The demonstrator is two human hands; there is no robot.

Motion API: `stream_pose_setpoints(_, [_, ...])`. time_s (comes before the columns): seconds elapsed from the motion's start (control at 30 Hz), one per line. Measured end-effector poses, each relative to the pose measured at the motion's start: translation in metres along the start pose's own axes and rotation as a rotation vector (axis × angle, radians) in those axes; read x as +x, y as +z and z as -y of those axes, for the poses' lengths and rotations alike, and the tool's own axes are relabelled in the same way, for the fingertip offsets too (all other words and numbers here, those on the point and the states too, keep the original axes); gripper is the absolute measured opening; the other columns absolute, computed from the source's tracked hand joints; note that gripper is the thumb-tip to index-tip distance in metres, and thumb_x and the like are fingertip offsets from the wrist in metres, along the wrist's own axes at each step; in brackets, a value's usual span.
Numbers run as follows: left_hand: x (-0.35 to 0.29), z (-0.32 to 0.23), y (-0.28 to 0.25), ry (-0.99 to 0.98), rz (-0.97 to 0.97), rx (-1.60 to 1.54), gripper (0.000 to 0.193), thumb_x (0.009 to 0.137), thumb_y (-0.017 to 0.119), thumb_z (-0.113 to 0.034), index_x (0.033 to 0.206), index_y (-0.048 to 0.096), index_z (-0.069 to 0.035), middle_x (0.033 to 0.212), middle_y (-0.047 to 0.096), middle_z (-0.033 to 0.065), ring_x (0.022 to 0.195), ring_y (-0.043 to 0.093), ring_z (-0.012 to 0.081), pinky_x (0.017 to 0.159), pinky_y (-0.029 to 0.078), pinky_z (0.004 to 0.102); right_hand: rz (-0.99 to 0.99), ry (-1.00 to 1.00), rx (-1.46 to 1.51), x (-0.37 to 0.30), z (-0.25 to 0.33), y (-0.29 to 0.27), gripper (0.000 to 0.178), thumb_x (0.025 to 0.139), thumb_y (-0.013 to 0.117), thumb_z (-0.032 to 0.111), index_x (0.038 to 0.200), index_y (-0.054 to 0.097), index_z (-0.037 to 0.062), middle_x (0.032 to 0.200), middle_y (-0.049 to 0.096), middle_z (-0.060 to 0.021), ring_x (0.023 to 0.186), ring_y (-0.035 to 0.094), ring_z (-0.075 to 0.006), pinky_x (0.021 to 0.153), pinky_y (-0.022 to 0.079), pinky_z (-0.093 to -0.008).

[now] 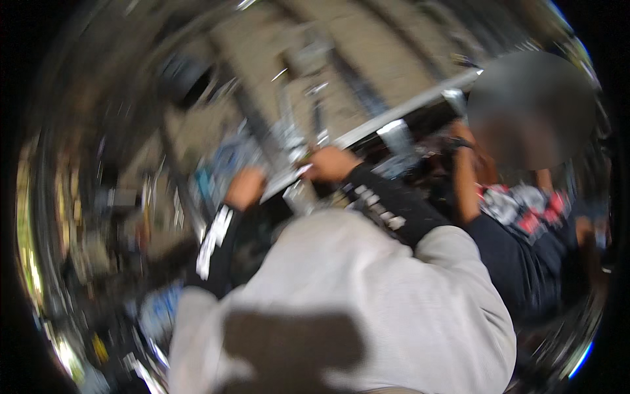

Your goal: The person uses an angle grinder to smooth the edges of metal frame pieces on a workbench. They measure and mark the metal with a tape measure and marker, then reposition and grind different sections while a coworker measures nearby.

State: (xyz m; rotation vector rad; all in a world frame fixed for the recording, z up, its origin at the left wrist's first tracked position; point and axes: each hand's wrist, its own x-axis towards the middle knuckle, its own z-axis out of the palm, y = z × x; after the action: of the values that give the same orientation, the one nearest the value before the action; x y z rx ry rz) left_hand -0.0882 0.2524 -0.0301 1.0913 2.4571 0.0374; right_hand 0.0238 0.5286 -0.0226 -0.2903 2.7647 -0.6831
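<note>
From my view's centre, the left hand (246, 188) at nine o'clock and the right hand (333, 164) at one are near the pale table edge (407, 110), running toward two. Through blur, I cannot tell fingers' grasp, nor what is done or left.

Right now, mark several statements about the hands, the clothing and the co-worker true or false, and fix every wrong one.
1. The right hand is at the long pale edge. True.
2. The left hand is pressed against the right. False: the left hand is apart from it.
3. A co-worker is on the person's right. True.
4. The left sleeve is plain. False: the left sleeve is dark with white marks.
5. The picture is motion-blurred. True.
</note>
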Motion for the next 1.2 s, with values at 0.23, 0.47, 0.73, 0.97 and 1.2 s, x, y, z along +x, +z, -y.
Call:
stream_pose_setpoints(0.23, [0.024,0.004,-0.006,0.196,0.082,-0.165,0.021,0.067,0.083,-0.014,0.083,0.074,-0.004,0.082,0.072,0.0184,0.083,0.071,0.0392,0.072,0.053,0.0500,-0.162,-0.164,-0.148,-0.002,0.004,0.001,0.034,0.094,0.069,0.040,0.127,0.070,0.0290,0.108,0.066,-0.0156,0.084,0.072,-0.0386,0.075,0.058,-0.0482])
stream_pose_setpoints(0.47, [0.037,0.011,0.003,0.263,0.192,-0.138,0.028,0.072,0.085,-0.018,0.093,0.073,-0.005,0.087,0.073,0.0154,0.088,0.070,0.0378,0.076,0.052,0.0478,-0.140,-0.111,-0.208,0.006,0.007,0.015,0.036,0.091,0.072,0.045,0.123,0.072,0.0289,0.110,0.064,-0.0176,0.080,0.072,-0.0371,0.070,0.058,-0.0474])
stream_pose_setpoints(0.73, [0.047,0.021,0.012,0.367,0.194,-0.153,0.023,0.071,0.083,-0.017,0.085,0.069,-0.005,0.082,0.071,0.0142,0.084,0.069,0.0370,0.072,0.052,0.0473,-0.139,-0.058,-0.154,-0.002,0.020,0.041,0.054,0.090,0.074,0.045,0.139,0.062,0.0267,0.118,0.061,-0.0180,0.090,0.070,-0.0370,0.074,0.058,-0.0457])
stream_pose_setpoints(0.97, [0.063,0.034,0.046,0.359,0.117,-0.198,0.014,0.076,0.073,-0.015,0.084,0.074,-0.004,0.078,0.071,0.0185,0.077,0.070,0.0371,0.071,0.053,0.0494,-0.328,0.138,-0.184,-0.010,0.025,0.079,0.067,0.088,0.075,0.047,0.146,0.055,0.0203,0.143,0.053,-0.0240,0.112,0.064,-0.0399,0.086,0.058,-0.0484])
stream_pose_setpoints(1.2, [0.084,0.054,0.057,0.414,0.153,-0.194,0.018,0.077,0.072,-0.017,0.088,0.074,-0.002,0.082,0.071,0.0226,0.075,0.070,0.0417,0.068,0.055,0.0516,-0.340,0.440,0.047,0.006,0.029,0.114,0.052,0.085,0.068,0.018,0.136,0.061,0.0136,0.120,0.061,-0.0233,0.115,0.061,-0.0397,0.091,0.055,-0.0496])
